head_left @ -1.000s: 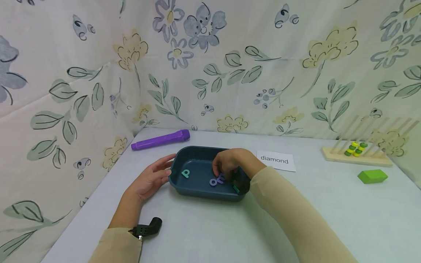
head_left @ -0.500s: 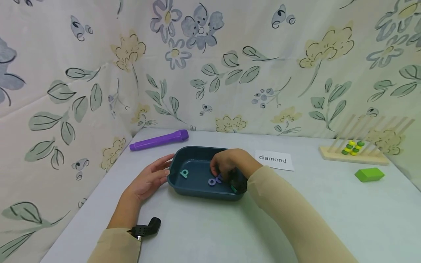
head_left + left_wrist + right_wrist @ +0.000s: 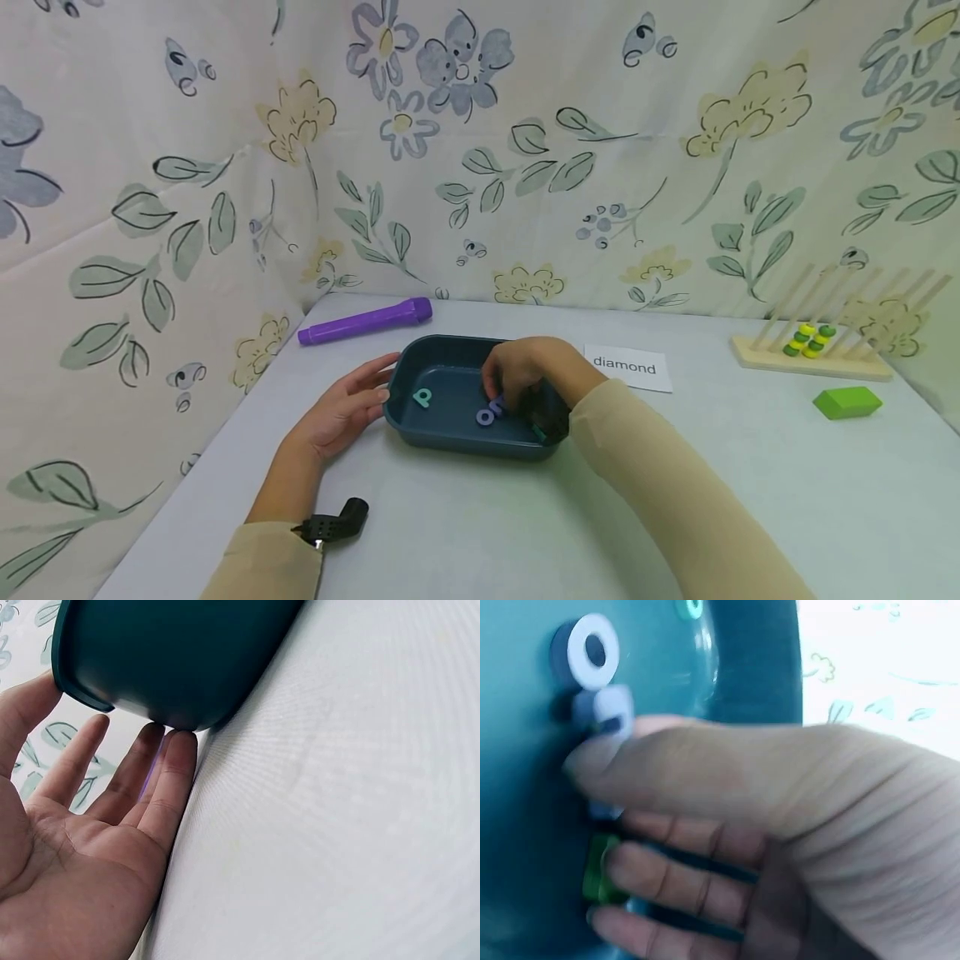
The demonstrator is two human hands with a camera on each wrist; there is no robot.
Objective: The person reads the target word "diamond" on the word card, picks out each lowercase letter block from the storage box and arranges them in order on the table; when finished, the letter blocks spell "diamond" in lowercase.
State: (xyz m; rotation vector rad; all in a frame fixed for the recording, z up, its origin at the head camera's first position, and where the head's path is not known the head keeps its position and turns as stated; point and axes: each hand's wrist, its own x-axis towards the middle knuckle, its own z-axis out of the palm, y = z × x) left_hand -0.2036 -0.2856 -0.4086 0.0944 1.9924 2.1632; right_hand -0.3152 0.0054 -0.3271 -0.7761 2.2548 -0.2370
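Observation:
A dark teal tray (image 3: 472,443) holds small letters. My left hand (image 3: 337,415) touches its left end, thumb at the rim and fingers extended against the wall (image 3: 172,682) in the left wrist view. Inside the right part, my right hand (image 3: 521,371) pinches a purple letter (image 3: 616,701) between thumb and finger; the thumb covers much of it. Beside it lies a purple ring-shaped letter (image 3: 485,417), and a mint letter (image 3: 422,397) rests further left. A green piece (image 3: 592,877) is near the curled lower fingers in the right wrist view.
Behind the tray stand a purple toy microphone (image 3: 365,322) at left and a white card (image 3: 628,367) reading "diamond" at right. Further right are a wooden peg rack (image 3: 813,358) with beads and a green block (image 3: 847,402). A flowered cloth hangs behind.
The purple letter at my right fingertips lay more in view a second ago; now the fingers cover more of it. The left hand keeps its place at the tray.

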